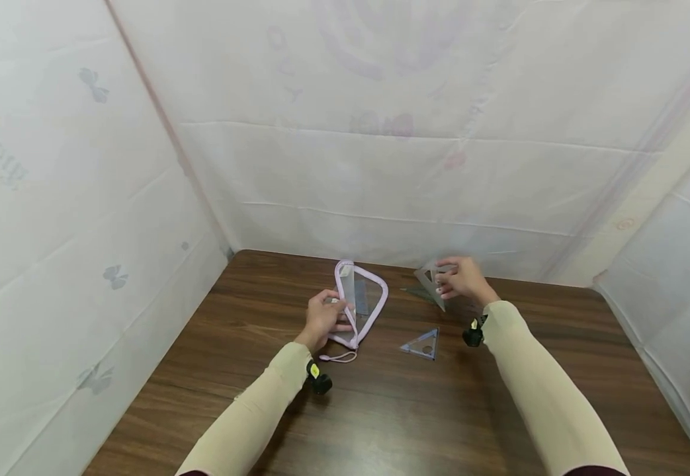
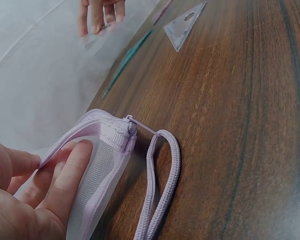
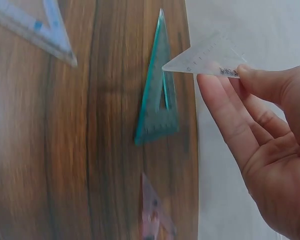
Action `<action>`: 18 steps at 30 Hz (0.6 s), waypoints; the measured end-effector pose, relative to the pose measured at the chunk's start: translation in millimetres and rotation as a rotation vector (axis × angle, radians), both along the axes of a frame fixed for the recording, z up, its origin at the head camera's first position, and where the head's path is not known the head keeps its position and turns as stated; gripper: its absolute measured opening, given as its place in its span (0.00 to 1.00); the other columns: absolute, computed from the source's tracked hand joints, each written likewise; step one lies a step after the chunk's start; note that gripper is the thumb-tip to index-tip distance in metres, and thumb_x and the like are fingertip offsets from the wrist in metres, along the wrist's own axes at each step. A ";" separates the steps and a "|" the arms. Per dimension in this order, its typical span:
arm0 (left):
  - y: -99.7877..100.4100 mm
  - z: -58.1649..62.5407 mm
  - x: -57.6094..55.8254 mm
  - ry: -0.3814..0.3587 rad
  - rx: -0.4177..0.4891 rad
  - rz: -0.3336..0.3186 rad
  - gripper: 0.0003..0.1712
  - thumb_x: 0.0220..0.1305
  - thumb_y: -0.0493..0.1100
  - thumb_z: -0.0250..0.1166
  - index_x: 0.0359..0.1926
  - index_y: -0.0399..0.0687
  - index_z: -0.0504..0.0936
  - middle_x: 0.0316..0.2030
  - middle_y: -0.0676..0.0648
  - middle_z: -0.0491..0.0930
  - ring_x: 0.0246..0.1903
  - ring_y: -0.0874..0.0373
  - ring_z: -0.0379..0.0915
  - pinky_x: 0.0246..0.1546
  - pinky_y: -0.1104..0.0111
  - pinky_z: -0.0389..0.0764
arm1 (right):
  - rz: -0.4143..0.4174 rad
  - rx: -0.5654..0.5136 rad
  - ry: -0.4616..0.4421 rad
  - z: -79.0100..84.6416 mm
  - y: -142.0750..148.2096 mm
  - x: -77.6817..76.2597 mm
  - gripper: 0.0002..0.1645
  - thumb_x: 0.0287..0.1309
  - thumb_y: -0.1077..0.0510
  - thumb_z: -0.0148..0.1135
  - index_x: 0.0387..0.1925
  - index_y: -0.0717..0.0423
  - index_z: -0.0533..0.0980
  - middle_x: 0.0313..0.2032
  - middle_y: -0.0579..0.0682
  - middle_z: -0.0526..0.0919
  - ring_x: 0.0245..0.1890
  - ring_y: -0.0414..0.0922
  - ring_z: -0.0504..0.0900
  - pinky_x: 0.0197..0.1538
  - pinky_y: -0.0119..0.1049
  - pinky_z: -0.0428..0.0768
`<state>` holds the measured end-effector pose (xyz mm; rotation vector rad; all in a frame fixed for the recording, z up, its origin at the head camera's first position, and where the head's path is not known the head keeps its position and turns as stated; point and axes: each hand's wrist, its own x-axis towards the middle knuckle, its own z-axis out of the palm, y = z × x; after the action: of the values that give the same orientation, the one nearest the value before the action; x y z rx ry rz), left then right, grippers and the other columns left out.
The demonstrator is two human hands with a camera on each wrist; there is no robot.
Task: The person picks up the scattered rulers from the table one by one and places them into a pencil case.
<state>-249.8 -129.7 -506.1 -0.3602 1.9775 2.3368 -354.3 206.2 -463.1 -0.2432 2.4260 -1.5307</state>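
Observation:
My left hand (image 1: 323,317) pinches the edge of a mesh zipper pouch (image 1: 384,299) with lilac trim, its fingers partly inside the opening. In the left wrist view, a lilac cord loop (image 2: 176,162) hangs from the zipper pull. Clear and bluish flat pieces show inside the pouch, their kind unclear. Farther right, my right hand (image 1: 466,279) holds a clear set square (image 3: 202,57) by one corner between thumb and fingers, raised off the table. A green set square (image 3: 151,120) lies close beneath it.
Nearer me on the wooden table (image 1: 356,416) lies a clear set square with blue edges (image 1: 419,352). A pink set square (image 3: 150,212) lies near the table's far edge in the right wrist view. White sheeting (image 1: 345,172) hangs behind and at both sides.

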 end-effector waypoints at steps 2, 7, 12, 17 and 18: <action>0.9 -0.4 -0.4 0.001 0.000 0.007 0.08 0.73 0.30 0.59 0.49 0.32 0.72 0.42 0.29 0.86 0.27 0.49 0.86 0.28 0.54 0.91 | 0.000 -0.010 -0.002 -1.3 -7.9 -0.3 0.26 0.70 0.68 0.61 0.67 0.67 0.71 0.42 0.66 0.87 0.28 0.51 0.89 0.40 0.54 0.90; 3.4 0.1 -1.3 -0.010 -0.008 0.016 0.06 0.73 0.30 0.60 0.46 0.35 0.72 0.41 0.30 0.87 0.28 0.49 0.86 0.28 0.54 0.91 | -0.017 -0.035 -0.015 -2.1 -29.9 1.5 0.26 0.69 0.70 0.61 0.67 0.69 0.70 0.41 0.67 0.86 0.28 0.52 0.89 0.42 0.58 0.89; 2.8 -1.7 -2.6 0.009 -0.007 0.020 0.05 0.72 0.29 0.60 0.44 0.36 0.72 0.40 0.30 0.87 0.27 0.50 0.86 0.27 0.58 0.91 | -0.032 -0.044 -0.011 -6.9 -53.8 0.3 0.26 0.67 0.71 0.63 0.65 0.67 0.72 0.38 0.64 0.87 0.25 0.48 0.87 0.37 0.51 0.91; 1.0 -5.7 -3.8 0.034 -0.010 0.044 0.05 0.70 0.28 0.61 0.40 0.38 0.73 0.37 0.31 0.87 0.25 0.54 0.84 0.26 0.62 0.90 | -0.038 -0.093 -0.013 -15.4 -78.2 0.3 0.26 0.66 0.72 0.63 0.64 0.68 0.73 0.36 0.63 0.86 0.24 0.46 0.87 0.31 0.43 0.91; 0.8 -6.4 -4.1 0.035 -0.011 0.049 0.05 0.70 0.28 0.61 0.39 0.38 0.73 0.37 0.31 0.87 0.25 0.54 0.84 0.27 0.62 0.90 | -0.038 -0.103 -0.014 -17.3 -82.5 0.4 0.25 0.66 0.72 0.63 0.63 0.68 0.73 0.36 0.63 0.86 0.24 0.47 0.87 0.30 0.42 0.91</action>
<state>-253.9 -128.9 -512.6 -0.3746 2.0199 2.3784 -353.9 123.7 -480.5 -0.2074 2.3565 -1.6709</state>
